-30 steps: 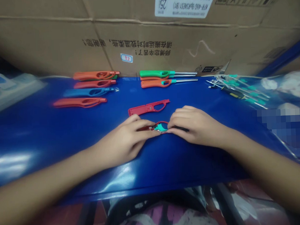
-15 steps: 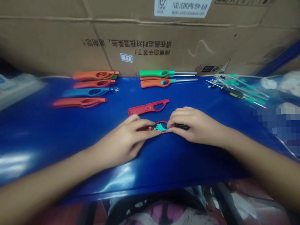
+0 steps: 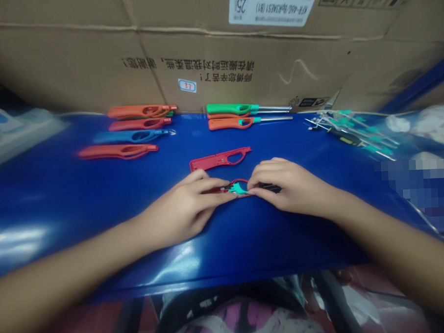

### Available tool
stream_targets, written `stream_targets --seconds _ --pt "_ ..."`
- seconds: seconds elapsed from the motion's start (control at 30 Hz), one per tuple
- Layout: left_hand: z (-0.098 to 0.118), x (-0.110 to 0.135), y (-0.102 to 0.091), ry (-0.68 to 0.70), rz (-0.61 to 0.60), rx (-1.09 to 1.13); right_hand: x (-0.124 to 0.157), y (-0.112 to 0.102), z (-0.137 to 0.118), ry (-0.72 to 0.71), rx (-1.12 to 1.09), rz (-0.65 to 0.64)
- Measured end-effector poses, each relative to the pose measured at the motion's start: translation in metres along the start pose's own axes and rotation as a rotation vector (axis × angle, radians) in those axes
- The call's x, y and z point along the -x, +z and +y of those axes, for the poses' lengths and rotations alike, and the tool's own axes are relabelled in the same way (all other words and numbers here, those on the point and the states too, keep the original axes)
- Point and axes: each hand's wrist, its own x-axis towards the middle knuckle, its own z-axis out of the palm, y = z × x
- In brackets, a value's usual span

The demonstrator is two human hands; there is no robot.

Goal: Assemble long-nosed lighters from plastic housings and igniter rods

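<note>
Between my hands, low over the blue table, is a red lighter casing half [image 3: 240,181] with a teal trigger [image 3: 239,188] lying in it. My left hand [image 3: 187,202] is closed on the casing's left part, thumb and fingers along its two sides. With pinched fingertips, my right hand [image 3: 287,185] grips the right end beside the trigger; a dark, thin rod end shows under its fingers. My fingers hide much of both ends. Just beyond them, the other red casing half [image 3: 219,159] lies with its inner side up.
Several lighter casings [image 3: 122,151] lie in a column at the left. Two lighters with metal tubes, one green [image 3: 227,109] and one orange [image 3: 225,123], lie at the back. Metal rods with teal parts [image 3: 356,131] are heaped at right. A cardboard box [image 3: 92,69] walls the table's rear.
Hardly anything differs. The fingertips of my left hand have shifted very slightly at the trigger; my right hand keeps its place.
</note>
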Motion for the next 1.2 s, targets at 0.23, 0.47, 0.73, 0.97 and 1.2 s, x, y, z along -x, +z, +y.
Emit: stream_targets --seconds 0.23,0.47,0.73,0.97,1.2 --pt "0.0014 -0.001 -0.0009 -0.007 -0.025 -0.014 0.0019 -0.0021 -0.0028 -0.009 0.008 0.001" --pt "0.0017 -0.0012 -0.0015 -0.017 -0.044 -0.005 0.0015 -0.0021 -0.0011 -0.08 0.114 0.012" --pt "0.0016 -0.0007 -0.0017 -0.018 -0.046 -0.01 0.0022 -0.0028 -0.0017 -0.135 0.184 0.012" --pt "0.0017 -0.0015 -0.0022 -0.019 -0.062 -0.013 0.0009 -0.0008 -0.0006 -0.012 0.01 -0.006" --pt "0.0037 -0.0013 -0.002 0.003 -0.102 -0.1 -0.0018 -0.0007 -0.0035 0.106 -0.172 0.017"
